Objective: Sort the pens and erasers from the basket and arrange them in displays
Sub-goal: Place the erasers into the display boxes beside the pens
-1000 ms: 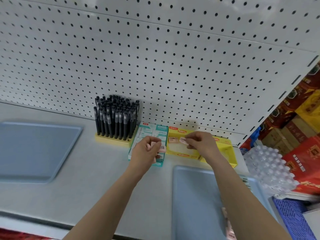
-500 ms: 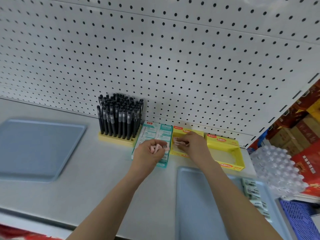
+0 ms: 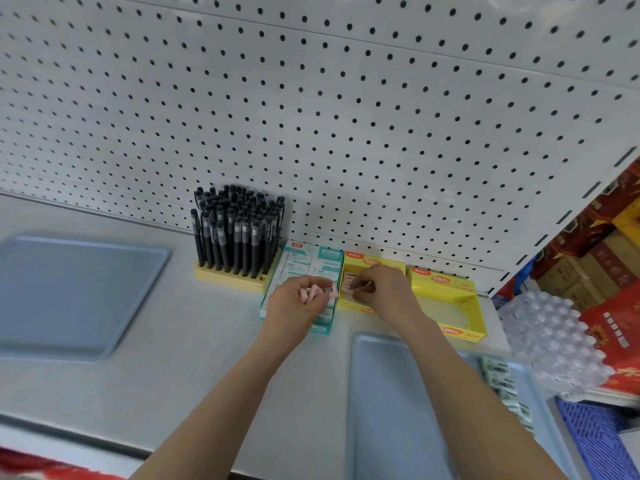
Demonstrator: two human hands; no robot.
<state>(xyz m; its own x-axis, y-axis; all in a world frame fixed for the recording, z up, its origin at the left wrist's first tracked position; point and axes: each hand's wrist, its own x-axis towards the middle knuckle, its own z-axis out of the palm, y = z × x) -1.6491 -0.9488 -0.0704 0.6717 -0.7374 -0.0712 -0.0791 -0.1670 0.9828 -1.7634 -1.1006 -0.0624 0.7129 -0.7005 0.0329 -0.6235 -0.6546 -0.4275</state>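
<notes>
At frame centre, several pink erasers [image 3: 320, 293] are gripped in the left hand [image 3: 298, 303] while one is pinched by the right hand [image 3: 384, 292] over the yellow box [image 3: 372, 262]; the loosely bunched spares could be dropped.

A shop: pegboard [image 3: 346, 98] shelving, retail display boxes [image 3: 446, 296], stacked boxed goods [image 3: 602, 244] alongside.

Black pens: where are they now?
Head view, left of centre: the black pens stand in a yellow holder by the pegboard, left of the teal box.
</notes>
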